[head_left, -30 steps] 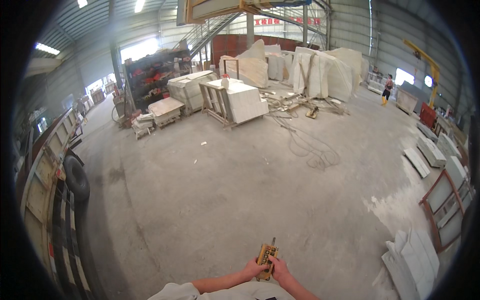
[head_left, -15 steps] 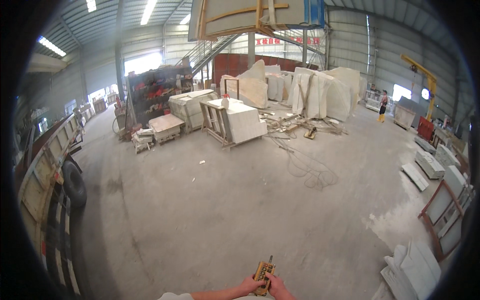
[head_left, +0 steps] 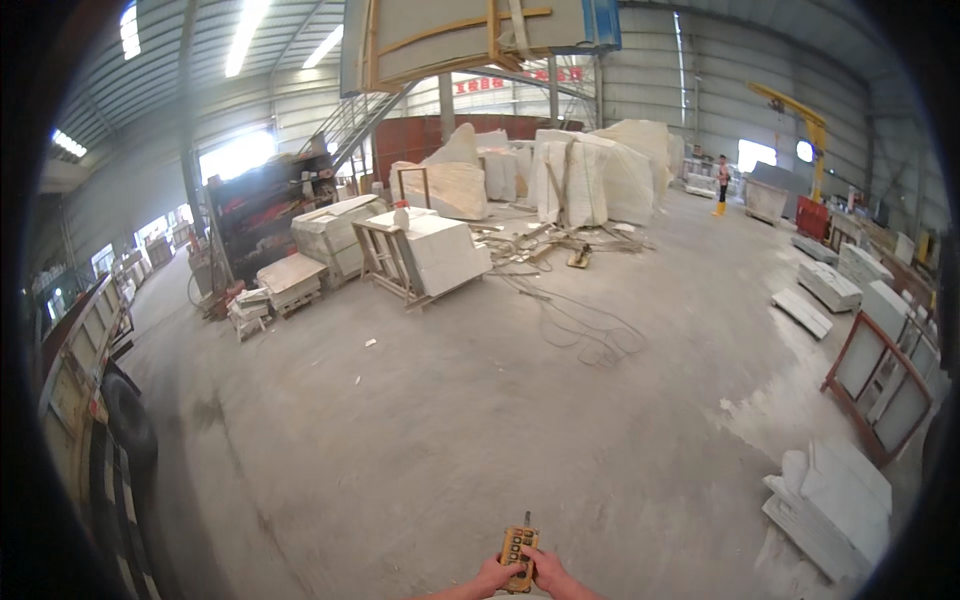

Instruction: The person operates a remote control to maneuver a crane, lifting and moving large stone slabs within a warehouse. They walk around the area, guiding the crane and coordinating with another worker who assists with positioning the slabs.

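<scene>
Low in the picture, at the middle, I hold a yellow handheld remote control [head_left: 517,543] with dark round buttons and a short black antenna pointing away from me. My left hand [head_left: 494,576] is closed round its left side. On the right side grips my right hand [head_left: 546,570], its thumb lying over the buttons. Up at the top edge hangs a bundle of grey slabs [head_left: 445,25] braced with wooden bars and a pale strap, blue at its right end. What it hangs from is out of the picture.
A truck bed [head_left: 75,370] stands at the left. Ahead are a white block on a wooden frame [head_left: 440,255], big rough slabs [head_left: 590,180], scrap wood and loose cable [head_left: 600,340]. Stacked slabs [head_left: 835,500] and a red frame [head_left: 880,385] line the right. A person [head_left: 721,185] stands far off.
My view has turned to the right, so the truck, blocks and hanging bundle sit further left in the picture. Both hands still hold the remote control.
</scene>
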A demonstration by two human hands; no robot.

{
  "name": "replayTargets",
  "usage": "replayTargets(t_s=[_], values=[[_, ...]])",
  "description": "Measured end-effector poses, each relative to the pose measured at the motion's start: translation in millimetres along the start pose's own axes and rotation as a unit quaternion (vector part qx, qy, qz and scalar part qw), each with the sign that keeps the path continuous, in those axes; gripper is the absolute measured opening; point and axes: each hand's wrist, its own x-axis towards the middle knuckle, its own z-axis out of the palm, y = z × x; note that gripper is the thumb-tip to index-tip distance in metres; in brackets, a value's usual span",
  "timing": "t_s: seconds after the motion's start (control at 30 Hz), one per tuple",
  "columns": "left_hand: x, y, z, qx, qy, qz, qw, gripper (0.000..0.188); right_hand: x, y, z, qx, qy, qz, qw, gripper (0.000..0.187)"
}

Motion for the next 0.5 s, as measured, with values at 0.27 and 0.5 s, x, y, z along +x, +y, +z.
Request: replayTargets(t_s=[0.27, 0.5], values=[[3, -1, 11, 0.012, 0.004, 0.044, 0.999, 0.048, -5, -5, -8, -0.021, 0.005, -0.015, 1.000, 0.032], [-7, 7, 17, -0.056, -0.015, 0.026, 0.998, 0.046, -11, -10, -8, -0.024, -0.007, -0.011, 1.000, 0.033]])
